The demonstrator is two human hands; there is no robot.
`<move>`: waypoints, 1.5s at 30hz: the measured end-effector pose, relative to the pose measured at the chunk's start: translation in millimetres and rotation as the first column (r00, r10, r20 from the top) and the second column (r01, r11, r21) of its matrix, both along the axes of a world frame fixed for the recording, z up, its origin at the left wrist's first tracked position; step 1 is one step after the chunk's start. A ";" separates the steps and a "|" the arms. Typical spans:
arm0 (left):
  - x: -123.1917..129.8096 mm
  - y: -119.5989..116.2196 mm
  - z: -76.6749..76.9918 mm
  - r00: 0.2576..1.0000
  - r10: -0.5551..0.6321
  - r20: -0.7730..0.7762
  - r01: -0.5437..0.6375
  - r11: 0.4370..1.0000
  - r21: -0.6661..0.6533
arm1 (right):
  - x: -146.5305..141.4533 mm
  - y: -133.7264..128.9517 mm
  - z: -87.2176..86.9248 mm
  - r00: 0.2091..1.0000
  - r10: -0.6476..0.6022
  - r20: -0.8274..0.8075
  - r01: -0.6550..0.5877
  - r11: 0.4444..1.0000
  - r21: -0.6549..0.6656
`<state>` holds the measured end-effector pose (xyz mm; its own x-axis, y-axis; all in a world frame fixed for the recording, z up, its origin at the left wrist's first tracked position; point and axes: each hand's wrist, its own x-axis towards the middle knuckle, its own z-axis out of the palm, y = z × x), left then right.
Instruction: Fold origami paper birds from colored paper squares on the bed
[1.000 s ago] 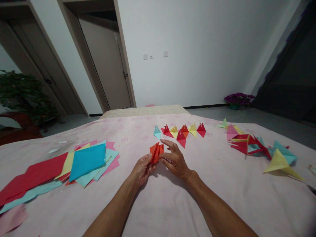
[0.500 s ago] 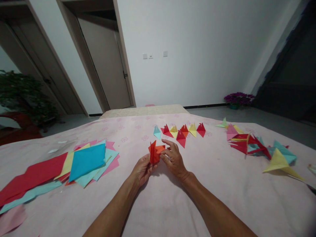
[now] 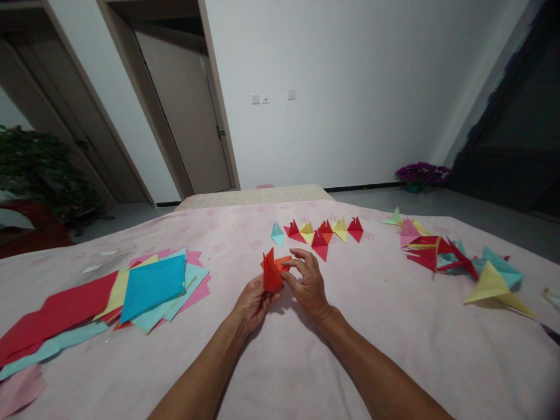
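Note:
An orange-red folded paper crane [image 3: 272,275] is held up just above the pink cloth, between my two hands. My left hand [image 3: 255,301] grips it from below and the left, fingers closed on its lower edge. From the right, my right hand [image 3: 308,284] pinches an orange flap with thumb and index finger; its other fingers are bent and raised. Beyond my hands stand several small folded paper cranes, among them a light blue one [image 3: 277,233], a red one [image 3: 320,245] and a yellow one [image 3: 340,229].
Left on the pink-covered table [image 3: 280,361] lie overlapping paper sheets, a blue sheet [image 3: 154,287] on top and a red sheet [image 3: 65,315] beside it. A heap of larger folded paper pieces [image 3: 441,256] lies right, with a yellow folded piece [image 3: 492,284] nearest me.
The orange crane has turned slightly in my hands, so its front panel shows wider. My right hand has shifted a little, still at the flap.

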<state>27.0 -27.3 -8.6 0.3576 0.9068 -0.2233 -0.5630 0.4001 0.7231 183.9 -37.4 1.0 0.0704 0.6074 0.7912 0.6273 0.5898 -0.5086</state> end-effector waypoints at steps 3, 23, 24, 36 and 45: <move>2.3 -0.9 -1.2 0.999 0.024 -0.029 -0.024 1.000 0.005 | -1.3 -3.1 3.2 0.996 -0.092 0.012 0.091 0.995 0.026; 6.3 -5.0 -5.6 0.996 0.083 0.039 -0.086 0.992 0.090 | -5.2 -7.8 -2.4 0.998 0.056 -0.007 -0.056 0.998 -0.002; 6.3 -5.5 -5.7 0.996 0.079 0.031 -0.082 0.992 0.100 | -5.9 -6.3 -3.8 0.997 0.055 -0.047 -0.056 0.998 -0.016; 9.3 -9.9 -3.7 0.979 0.152 -0.135 -0.124 0.973 0.194 | -20.0 -0.7 -6.1 0.832 -0.020 -0.555 -0.196 0.924 -0.327; 8.7 -6.0 -9.1 0.958 0.226 -0.174 -0.174 0.948 0.267 | -21.8 -1.9 -8.8 0.813 0.063 -0.579 -0.347 0.851 -0.394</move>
<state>35.7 -33.3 -17.7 0.1342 0.9905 -0.0316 -0.4463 0.0889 0.8904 162.2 -39.3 -7.8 0.2174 0.9337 0.2846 0.0671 0.2765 -0.9587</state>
